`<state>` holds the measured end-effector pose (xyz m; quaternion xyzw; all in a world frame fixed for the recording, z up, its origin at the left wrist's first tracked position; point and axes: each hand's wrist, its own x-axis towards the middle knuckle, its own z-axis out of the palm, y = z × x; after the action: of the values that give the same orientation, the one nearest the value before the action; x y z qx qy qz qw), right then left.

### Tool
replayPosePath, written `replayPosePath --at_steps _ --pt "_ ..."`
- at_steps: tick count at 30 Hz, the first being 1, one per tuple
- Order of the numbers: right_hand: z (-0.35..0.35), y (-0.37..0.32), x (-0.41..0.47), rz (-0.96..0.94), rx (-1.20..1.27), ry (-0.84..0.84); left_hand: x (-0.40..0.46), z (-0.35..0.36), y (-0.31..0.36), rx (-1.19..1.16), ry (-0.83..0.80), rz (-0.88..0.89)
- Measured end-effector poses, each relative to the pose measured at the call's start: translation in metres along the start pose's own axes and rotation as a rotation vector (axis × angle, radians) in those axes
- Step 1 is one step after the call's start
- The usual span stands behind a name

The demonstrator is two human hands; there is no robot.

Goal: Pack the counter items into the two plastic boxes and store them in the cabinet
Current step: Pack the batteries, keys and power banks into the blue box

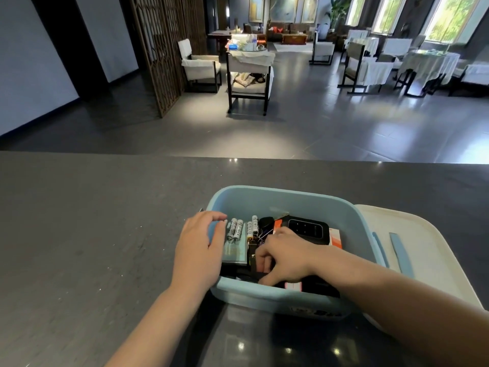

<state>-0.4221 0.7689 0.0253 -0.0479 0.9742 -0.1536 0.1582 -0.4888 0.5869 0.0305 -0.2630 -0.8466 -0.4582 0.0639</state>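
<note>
Dark counter (105,221): hands (197,250) inside blue box (277,200), batteries (238,229).

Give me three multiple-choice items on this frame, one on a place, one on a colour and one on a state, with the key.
1. Where does the white lid lie?
A. On the counter, on the right side of the box
B. Closed on top of the box
C. On the floor

2. What colour is the plastic box that holds the batteries?
A. Red
B. Light blue
C. Black

3. What is the right hand doing?
A. Resting flat on the counter
B. Lifting the lid
C. Reaching down among the items inside the box

Key: 1 A, the lid lies flat beside the box's right wall. 2 B, its walls and rim are light blue. 3 C, its fingers are down among the dark items, while the left hand rests at the box's left rim.
</note>
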Motion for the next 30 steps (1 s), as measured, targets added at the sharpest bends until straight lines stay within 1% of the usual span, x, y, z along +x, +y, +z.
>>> replayPosePath --at_steps 3,5,9,14,21,23,25,28,30 --pt "0.0 0.004 -0.001 -0.019 -0.018 0.017 0.002 0.001 -0.002 0.044 -0.011 0.037" --pt "-0.001 0.005 0.001 -0.02 -0.043 -0.004 0.003 0.002 -0.002 0.069 -0.018 0.05" --pt "0.003 -0.003 0.008 -0.048 -0.183 -0.035 0.003 0.003 -0.001 0.089 -0.011 0.059" --pt "0.005 0.002 0.002 -0.028 -0.237 -0.033 0.006 0.002 -0.004 0.131 -0.036 0.092" --pt "0.01 0.005 -0.003 -0.088 -0.281 0.014 0.007 0.002 -0.007 0.137 -0.049 0.099" --pt "0.012 0.006 -0.007 -0.089 -0.249 0.026 0.007 0.003 -0.008 0.13 -0.047 0.093" --pt "0.009 0.005 -0.01 -0.082 -0.122 0.06 0.005 0.003 -0.009 0.12 -0.04 0.088" --pt "-0.001 0.002 -0.016 -0.035 0.103 0.225 0.003 0.004 -0.008 0.09 -0.015 0.083" --pt "-0.008 -0.001 -0.021 0.023 0.158 0.329 0.002 0.004 -0.004 0.066 -0.012 0.083"
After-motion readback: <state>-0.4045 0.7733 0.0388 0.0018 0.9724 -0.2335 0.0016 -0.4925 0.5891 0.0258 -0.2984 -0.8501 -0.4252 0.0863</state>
